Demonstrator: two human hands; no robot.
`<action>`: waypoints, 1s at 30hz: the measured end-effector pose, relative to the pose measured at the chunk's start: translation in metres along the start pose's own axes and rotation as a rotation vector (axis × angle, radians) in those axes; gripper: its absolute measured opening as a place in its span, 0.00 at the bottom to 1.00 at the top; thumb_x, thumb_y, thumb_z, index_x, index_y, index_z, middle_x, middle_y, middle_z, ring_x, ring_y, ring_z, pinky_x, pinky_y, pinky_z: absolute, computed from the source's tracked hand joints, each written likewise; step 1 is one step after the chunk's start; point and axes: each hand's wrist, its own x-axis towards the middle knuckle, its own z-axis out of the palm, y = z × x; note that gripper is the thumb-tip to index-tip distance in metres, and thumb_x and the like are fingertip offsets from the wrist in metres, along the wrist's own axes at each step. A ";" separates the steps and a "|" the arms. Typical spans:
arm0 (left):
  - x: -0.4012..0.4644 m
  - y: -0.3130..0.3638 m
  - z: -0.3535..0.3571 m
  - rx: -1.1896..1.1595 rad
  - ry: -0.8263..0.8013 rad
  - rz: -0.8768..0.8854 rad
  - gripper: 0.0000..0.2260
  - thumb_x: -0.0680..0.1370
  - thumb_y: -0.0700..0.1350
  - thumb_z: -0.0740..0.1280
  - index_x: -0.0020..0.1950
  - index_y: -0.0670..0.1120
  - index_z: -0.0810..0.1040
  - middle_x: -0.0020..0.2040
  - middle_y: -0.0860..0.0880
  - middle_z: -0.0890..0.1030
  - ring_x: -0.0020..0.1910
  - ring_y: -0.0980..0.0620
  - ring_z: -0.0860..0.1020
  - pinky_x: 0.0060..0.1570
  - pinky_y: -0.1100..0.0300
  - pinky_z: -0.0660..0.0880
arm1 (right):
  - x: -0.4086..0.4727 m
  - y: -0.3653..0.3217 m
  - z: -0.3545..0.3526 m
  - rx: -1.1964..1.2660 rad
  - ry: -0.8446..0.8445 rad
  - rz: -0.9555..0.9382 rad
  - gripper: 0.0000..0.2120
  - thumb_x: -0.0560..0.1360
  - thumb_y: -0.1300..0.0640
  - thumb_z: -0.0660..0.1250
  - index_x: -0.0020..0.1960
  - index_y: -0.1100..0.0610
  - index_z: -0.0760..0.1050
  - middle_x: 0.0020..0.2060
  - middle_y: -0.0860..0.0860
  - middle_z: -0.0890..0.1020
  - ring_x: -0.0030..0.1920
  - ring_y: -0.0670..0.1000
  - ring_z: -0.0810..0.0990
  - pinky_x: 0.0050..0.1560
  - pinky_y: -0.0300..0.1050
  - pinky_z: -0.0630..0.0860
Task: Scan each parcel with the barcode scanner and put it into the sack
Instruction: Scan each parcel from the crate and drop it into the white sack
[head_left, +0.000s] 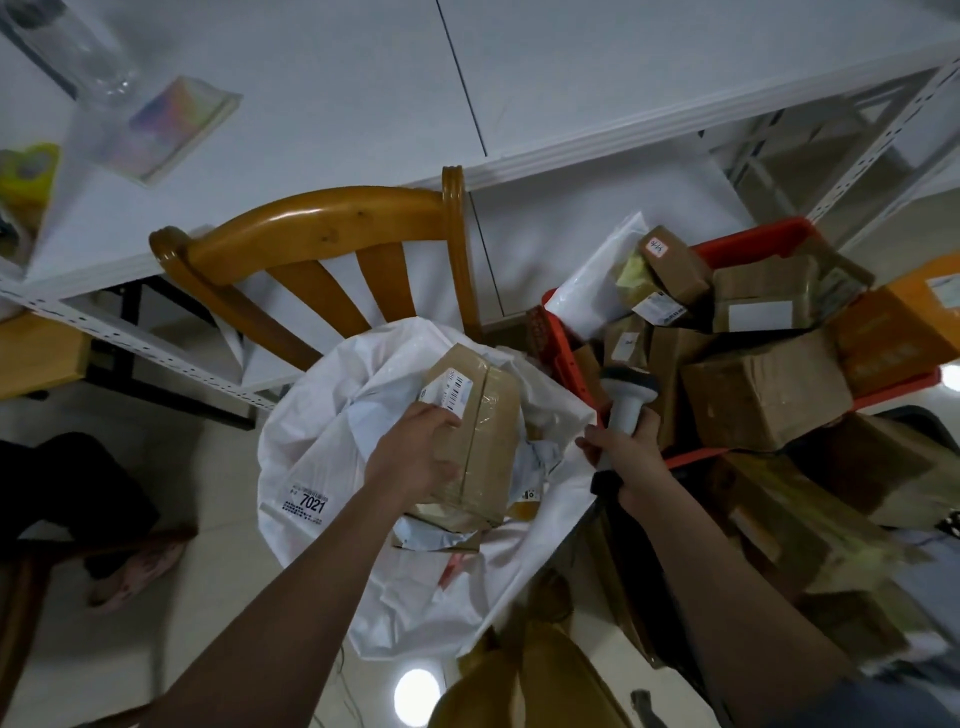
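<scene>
My left hand (415, 452) grips a taped brown cardboard parcel (488, 431) with a white barcode label, held over the open mouth of the white sack (317, 467), which is marked 7021. My right hand (631, 457) grips the handle of the white and dark barcode scanner (626, 400) and also pinches the sack's right rim. The scanner's head points up and away, beside the red crate. Other white and brown parcels lie inside the sack under the held box.
A red crate (748, 241) at right is heaped with brown boxes (763, 400) and a white mailer (597, 280). More boxes lie on the floor at lower right. A wooden chair (322, 228) stands behind the sack, against a white table (311, 104). A person's leg and slipper (135, 566) are at left.
</scene>
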 end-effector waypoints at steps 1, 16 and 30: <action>0.003 0.000 0.000 -0.002 0.002 -0.003 0.24 0.70 0.45 0.77 0.62 0.54 0.73 0.67 0.52 0.70 0.63 0.51 0.72 0.57 0.58 0.72 | 0.003 0.002 -0.002 -0.039 0.010 -0.003 0.36 0.73 0.71 0.69 0.73 0.50 0.58 0.49 0.56 0.75 0.45 0.57 0.80 0.51 0.57 0.81; 0.022 -0.033 0.001 0.025 -0.027 0.101 0.24 0.69 0.49 0.78 0.57 0.60 0.69 0.65 0.55 0.69 0.59 0.52 0.74 0.50 0.60 0.74 | 0.001 0.046 0.006 -0.218 0.143 -0.044 0.34 0.72 0.68 0.73 0.72 0.57 0.61 0.56 0.57 0.74 0.48 0.55 0.77 0.38 0.47 0.76; 0.031 -0.036 0.002 0.063 -0.124 0.238 0.25 0.75 0.57 0.70 0.71 0.56 0.70 0.73 0.53 0.67 0.69 0.51 0.68 0.62 0.59 0.69 | -0.047 0.024 0.034 -0.166 0.112 -0.230 0.33 0.74 0.63 0.73 0.72 0.48 0.60 0.50 0.44 0.72 0.50 0.48 0.76 0.48 0.47 0.77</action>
